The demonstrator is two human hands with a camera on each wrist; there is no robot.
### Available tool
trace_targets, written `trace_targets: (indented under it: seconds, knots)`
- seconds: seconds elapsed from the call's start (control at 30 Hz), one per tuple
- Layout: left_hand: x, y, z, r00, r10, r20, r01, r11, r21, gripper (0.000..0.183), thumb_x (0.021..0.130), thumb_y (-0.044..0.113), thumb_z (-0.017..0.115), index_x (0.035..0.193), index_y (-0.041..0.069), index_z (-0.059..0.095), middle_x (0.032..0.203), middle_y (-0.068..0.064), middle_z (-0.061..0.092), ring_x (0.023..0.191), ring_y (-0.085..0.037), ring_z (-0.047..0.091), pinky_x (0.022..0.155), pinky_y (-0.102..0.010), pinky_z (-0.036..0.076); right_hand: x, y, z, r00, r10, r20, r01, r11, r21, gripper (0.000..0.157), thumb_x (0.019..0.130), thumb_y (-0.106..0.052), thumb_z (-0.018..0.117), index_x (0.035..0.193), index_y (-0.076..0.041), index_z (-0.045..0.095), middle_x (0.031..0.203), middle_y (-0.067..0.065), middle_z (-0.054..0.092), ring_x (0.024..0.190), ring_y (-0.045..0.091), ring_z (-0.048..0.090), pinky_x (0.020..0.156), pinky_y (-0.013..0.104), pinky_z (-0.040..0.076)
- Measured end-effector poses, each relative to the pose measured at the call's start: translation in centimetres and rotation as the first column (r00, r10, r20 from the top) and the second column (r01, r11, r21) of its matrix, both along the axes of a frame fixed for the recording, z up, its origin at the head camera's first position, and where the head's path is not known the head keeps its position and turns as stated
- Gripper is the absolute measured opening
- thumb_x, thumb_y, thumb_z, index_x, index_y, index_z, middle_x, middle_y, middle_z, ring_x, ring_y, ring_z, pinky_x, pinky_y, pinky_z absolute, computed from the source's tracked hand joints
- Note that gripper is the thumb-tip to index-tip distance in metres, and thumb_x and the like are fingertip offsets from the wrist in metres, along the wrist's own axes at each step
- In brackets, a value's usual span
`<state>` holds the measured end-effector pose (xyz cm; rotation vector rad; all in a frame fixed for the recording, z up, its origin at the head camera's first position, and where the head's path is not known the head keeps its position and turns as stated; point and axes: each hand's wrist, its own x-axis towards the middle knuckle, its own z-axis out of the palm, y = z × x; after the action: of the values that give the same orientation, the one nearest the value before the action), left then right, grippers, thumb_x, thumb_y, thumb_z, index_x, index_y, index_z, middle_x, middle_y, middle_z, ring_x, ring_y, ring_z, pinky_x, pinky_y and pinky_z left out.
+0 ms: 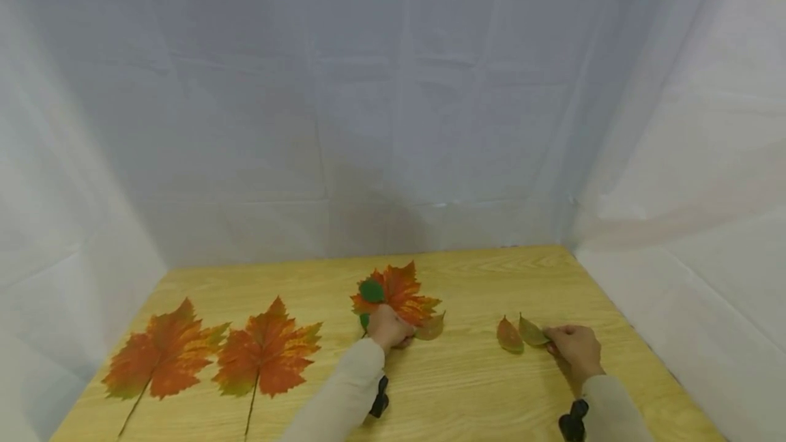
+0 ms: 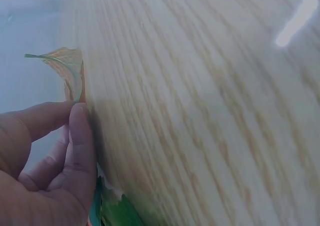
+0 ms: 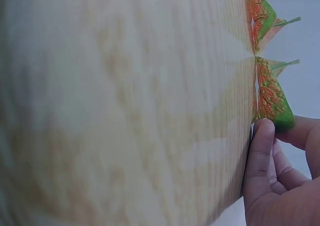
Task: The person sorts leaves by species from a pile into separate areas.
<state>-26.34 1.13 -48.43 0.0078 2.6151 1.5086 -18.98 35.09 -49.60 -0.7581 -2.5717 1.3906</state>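
Observation:
My left hand (image 1: 391,328) pinches the edge of a small brownish-green leaf (image 1: 431,327) between thumb and finger. In the left wrist view that leaf (image 2: 67,65) curves up, its stem pointing away from the fingertips. Under and behind this hand lies an orange maple leaf (image 1: 405,290), with a small green leaf (image 1: 371,290) on top of it and another green leaf (image 1: 364,321) partly hidden by the hand. My right hand (image 1: 576,348) pinches the end of a small green-and-red leaf (image 1: 531,331), close over the table. A similar reddish leaf (image 1: 509,335) lies just left of it.
Two large orange maple leaves with stems lie to the left, one farther out (image 1: 162,350) and one nearer the middle (image 1: 267,350). The wood-grain table (image 1: 467,387) ends at white sheeting (image 1: 393,121) at the back and sides.

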Motion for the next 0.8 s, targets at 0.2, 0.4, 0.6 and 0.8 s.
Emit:
trace_targets:
  seconds: [0.2,0.4,0.6,0.8]
  knots:
    - [0.2,0.0,0.2,0.999,-0.034,0.041,0.030,0.994,0.104,0.021,0.072,-0.001,0.076,0.054,0.002,0.064,0.050,-0.006,0.061,0.044,-0.014,0.058,0.047,-0.026,0.049,0.1,-0.1,0.2,1.000,-0.002,0.007,0.002,0.999,0.046,0.033,0.088,-0.026,0.066,0.090,0.006,0.072,0.057,-0.007,0.064,0.057,0.007,0.058,0.065,0.020,0.040]
    - [0.6,0.3,1.8,0.989,-0.149,0.026,0.142,0.974,0.177,0.014,0.073,-0.001,0.072,0.059,-0.004,0.067,0.057,-0.015,0.065,0.046,-0.015,0.057,0.048,-0.027,0.048,0.1,0.0,0.2,1.000,-0.004,-0.008,0.004,1.000,-0.002,0.031,0.089,-0.024,0.067,0.090,0.007,0.071,0.057,-0.007,0.064,0.056,0.007,0.058,0.061,0.018,0.041]
    - [1.0,1.5,3.3,0.947,-0.311,-0.084,0.316,0.947,0.058,0.012,0.081,0.004,0.067,0.073,-0.004,0.072,0.067,-0.013,0.068,0.055,-0.016,0.059,0.054,-0.027,0.048,0.0,0.0,0.0,1.000,-0.008,-0.013,0.008,1.000,0.005,0.031,0.089,-0.023,0.066,0.090,0.007,0.071,0.057,-0.007,0.063,0.054,0.006,0.058,0.059,0.017,0.042]
    - [1.0,3.8,3.5,0.917,-0.359,-0.177,0.353,0.934,-0.065,0.008,0.083,0.006,0.068,0.076,0.004,0.072,0.070,-0.002,0.066,0.059,-0.009,0.054,0.055,-0.025,0.046,-0.1,0.2,-0.4,1.000,0.004,-0.007,-0.004,0.999,0.037,0.033,0.088,-0.026,0.065,0.092,0.006,0.071,0.059,-0.006,0.065,0.057,0.007,0.059,0.066,0.023,0.044]
